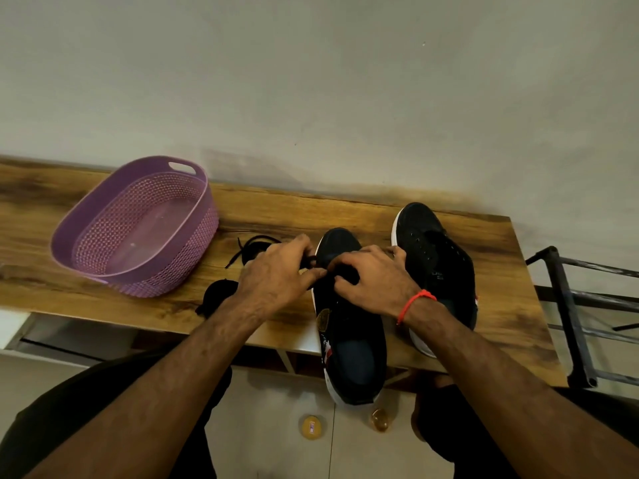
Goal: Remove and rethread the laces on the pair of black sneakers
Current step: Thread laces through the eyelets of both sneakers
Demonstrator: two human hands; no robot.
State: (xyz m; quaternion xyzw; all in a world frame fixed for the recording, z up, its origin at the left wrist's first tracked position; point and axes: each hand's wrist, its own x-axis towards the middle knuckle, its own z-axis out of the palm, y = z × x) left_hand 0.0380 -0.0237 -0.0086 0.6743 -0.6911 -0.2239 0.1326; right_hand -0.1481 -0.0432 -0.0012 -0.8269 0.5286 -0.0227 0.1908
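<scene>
Your left hand (276,271) pinches a black lace (309,262) at the toe end of the near sneaker (349,326), fingers curled round it. Your right hand (371,276) curls over the same shoe's eyelet area, gripping the upper; a thin red thread (413,302) circles that wrist. The near sneaker is matte black fabric with a white sole edge. Its long axis runs from the tabletop's front edge, where the heel overhangs, toward the wall, toe pointing away from you. The second sneaker (435,264) lies just beside it on the right, toe likewise toward the wall, angled slightly left. Loose black lace (256,243) lies coiled on the glossy wood-grain tabletop (345,209). A purple oval perforated plastic basket (138,226) sits toward the left end.
</scene>
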